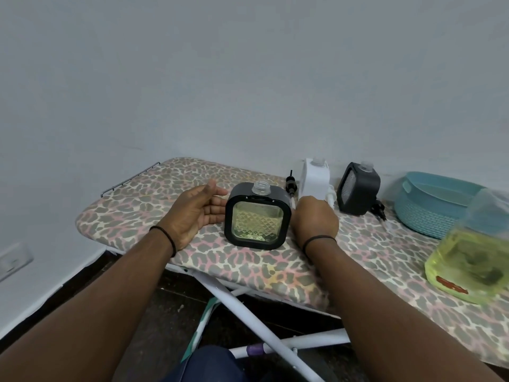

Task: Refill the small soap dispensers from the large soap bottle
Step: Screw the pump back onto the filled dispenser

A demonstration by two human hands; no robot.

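Hands flank uncapped black dispenser [258, 216] — left hand [197, 213] open-palmed beside it.

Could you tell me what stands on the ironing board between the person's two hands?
In the head view, a black soap dispenser with yellowish liquid and an uncapped neck stands between the left hand and right hand.

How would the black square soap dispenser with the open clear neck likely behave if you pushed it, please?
The black square soap dispenser looks nearly full, so probably heavy for its size. Standing narrow on the soft ironing board, it may tip, and spill through its uncapped neck.
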